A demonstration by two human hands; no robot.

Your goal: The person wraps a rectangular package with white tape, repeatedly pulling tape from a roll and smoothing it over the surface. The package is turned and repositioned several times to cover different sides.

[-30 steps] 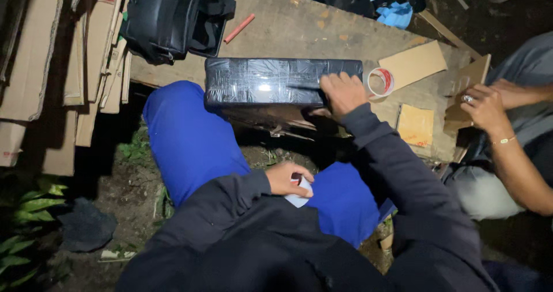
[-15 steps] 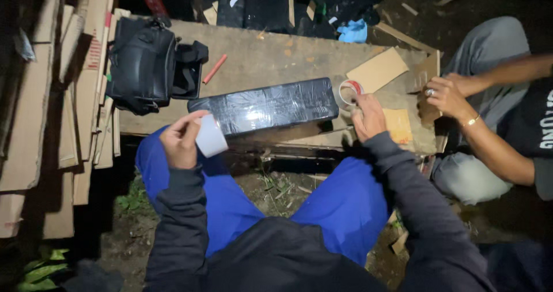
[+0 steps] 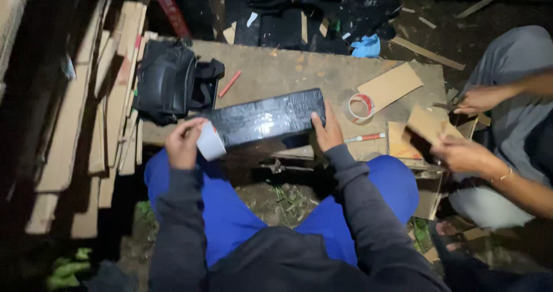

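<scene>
A long black package [image 3: 268, 118] wrapped in shiny film lies slanted on a low wooden board [image 3: 288, 73] in front of my knees. My left hand [image 3: 184, 142] holds a white roll of tape [image 3: 209, 141] against the package's left end. My right hand [image 3: 328, 132] rests flat on the package's right end, fingers spread. My legs are in blue trousers and my sleeves are dark grey.
A black bag [image 3: 170, 81] and a red marker [image 3: 229, 83] lie on the board's left side. A tape roll [image 3: 362, 107], a red-handled cutter [image 3: 364, 137] and cardboard pieces [image 3: 390, 85] lie to the right. Another person's hands [image 3: 461, 153] hold cardboard at the right. Stacked cardboard [image 3: 109, 113] stands left.
My left hand came up from my lap carrying the white tape roll and now holds it at the package's left end. My right hand shifted along the package's right end. The view moved downward.
</scene>
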